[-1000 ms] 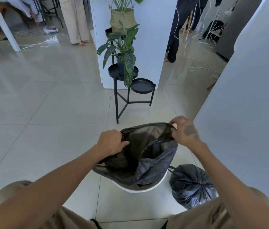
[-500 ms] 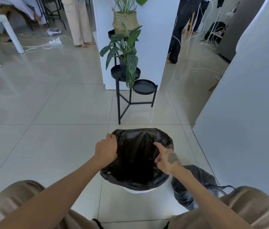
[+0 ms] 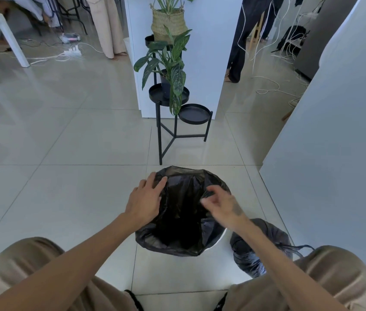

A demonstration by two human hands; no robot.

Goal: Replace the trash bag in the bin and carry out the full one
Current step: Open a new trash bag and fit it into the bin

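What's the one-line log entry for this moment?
step: fitting new bag in bin | left hand: flat on bag's left rim | right hand: at right rim, grip unclear | full bag: tied, on floor beside bin

Bin liner (image 3: 184, 212): black, thin, glossy, crumpled; mouth open, seated in the bin, its edge folded out over the rim.
Bin (image 3: 219, 240): white, round, upright on the floor (image 3: 65, 198); only a strip of rim shows.
Full trash bag (image 3: 251, 261): black, tied, on the floor just right of the bin.
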